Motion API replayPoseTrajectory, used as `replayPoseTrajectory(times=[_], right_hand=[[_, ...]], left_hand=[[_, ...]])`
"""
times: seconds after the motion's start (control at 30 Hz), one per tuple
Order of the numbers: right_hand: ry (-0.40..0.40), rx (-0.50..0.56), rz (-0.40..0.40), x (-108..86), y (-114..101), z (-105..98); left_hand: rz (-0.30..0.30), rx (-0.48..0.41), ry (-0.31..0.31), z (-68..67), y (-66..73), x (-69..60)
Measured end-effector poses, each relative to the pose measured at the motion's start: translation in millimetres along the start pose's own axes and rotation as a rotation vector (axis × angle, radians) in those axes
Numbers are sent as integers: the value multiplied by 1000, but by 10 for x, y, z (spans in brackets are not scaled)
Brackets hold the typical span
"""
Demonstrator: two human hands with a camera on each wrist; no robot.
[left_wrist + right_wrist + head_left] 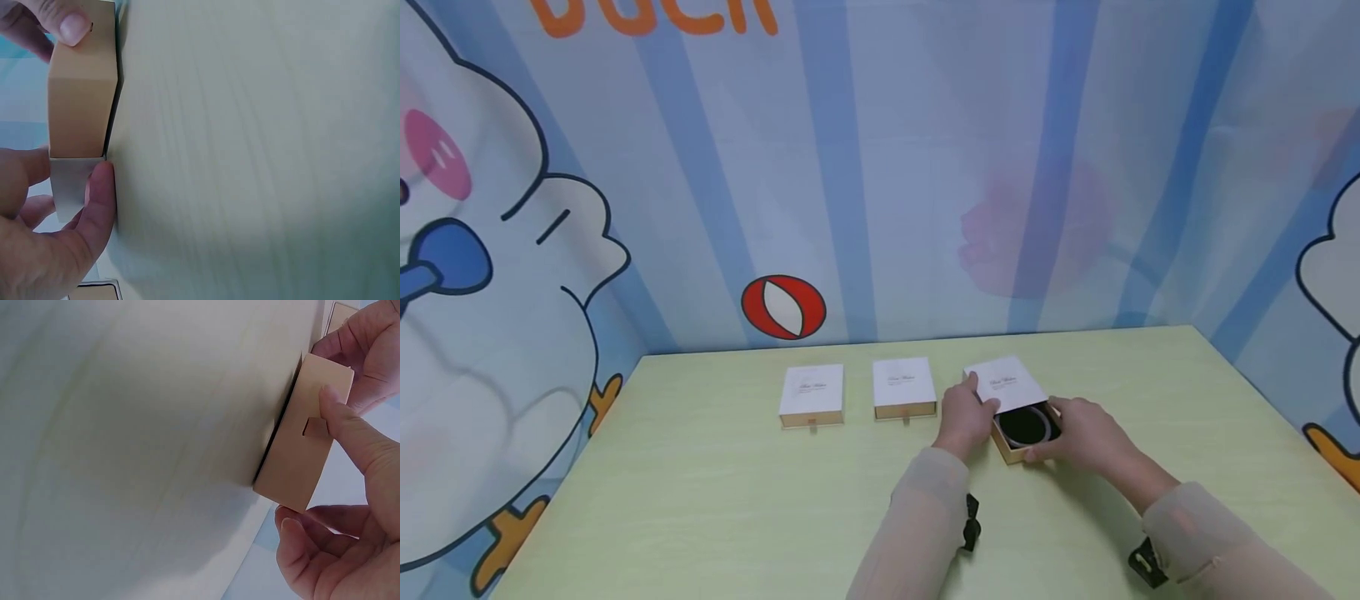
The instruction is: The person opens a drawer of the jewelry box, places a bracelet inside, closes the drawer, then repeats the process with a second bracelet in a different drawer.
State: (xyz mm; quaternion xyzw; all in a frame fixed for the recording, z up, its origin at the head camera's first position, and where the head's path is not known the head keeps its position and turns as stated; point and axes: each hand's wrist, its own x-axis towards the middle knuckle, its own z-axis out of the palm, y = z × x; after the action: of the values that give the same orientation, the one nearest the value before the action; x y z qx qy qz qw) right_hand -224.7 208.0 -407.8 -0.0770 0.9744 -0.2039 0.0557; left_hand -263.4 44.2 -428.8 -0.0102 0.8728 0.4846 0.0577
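A white-sleeved drawer box (1006, 382) sits at the right of the row, its tan drawer (1011, 454) pulled well out toward the person. Inside the drawer lies a dark ring-shaped item (1024, 426), probably a bracelet, on black lining. The left hand (966, 417) grips the white sleeve by its sides, as the left wrist view also shows. With thumb on the drawer's front by the small pull tab (316, 427) and fingers at its side, the right hand (1084, 433) holds the drawer.
Two similar white boxes, one in the middle (904, 383) and one at the left (812, 390), stand closed with tabs toward the person. They rest on a pale green-yellow table (715, 500). A printed cartoon backdrop (910, 167) rises behind the table's far edge.
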Motion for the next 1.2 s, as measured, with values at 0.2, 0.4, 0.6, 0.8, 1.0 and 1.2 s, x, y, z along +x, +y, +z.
replayPoseTrajectory(times=[0.2, 0.4, 0.6, 0.8, 1.0, 1.2], right_hand=[[-24, 25, -28, 36, 40, -8], [-40, 42, -32, 66, 80, -3], [-46, 37, -45, 94, 96, -2], [2, 4, -69, 132, 67, -2], [22, -67, -97, 183, 30, -3], [-6, -112, -112, 225, 22, -15]], left_hand=[[9, 15, 8, 1, -1, 2], [6, 32, 5, -13, 12, -19], [6, 20, 0, -18, 8, -27], [3, 7, 4, -36, 16, -32], [5, 6, 5, -22, 22, -28], [3, 16, 4, -7, 20, -27]])
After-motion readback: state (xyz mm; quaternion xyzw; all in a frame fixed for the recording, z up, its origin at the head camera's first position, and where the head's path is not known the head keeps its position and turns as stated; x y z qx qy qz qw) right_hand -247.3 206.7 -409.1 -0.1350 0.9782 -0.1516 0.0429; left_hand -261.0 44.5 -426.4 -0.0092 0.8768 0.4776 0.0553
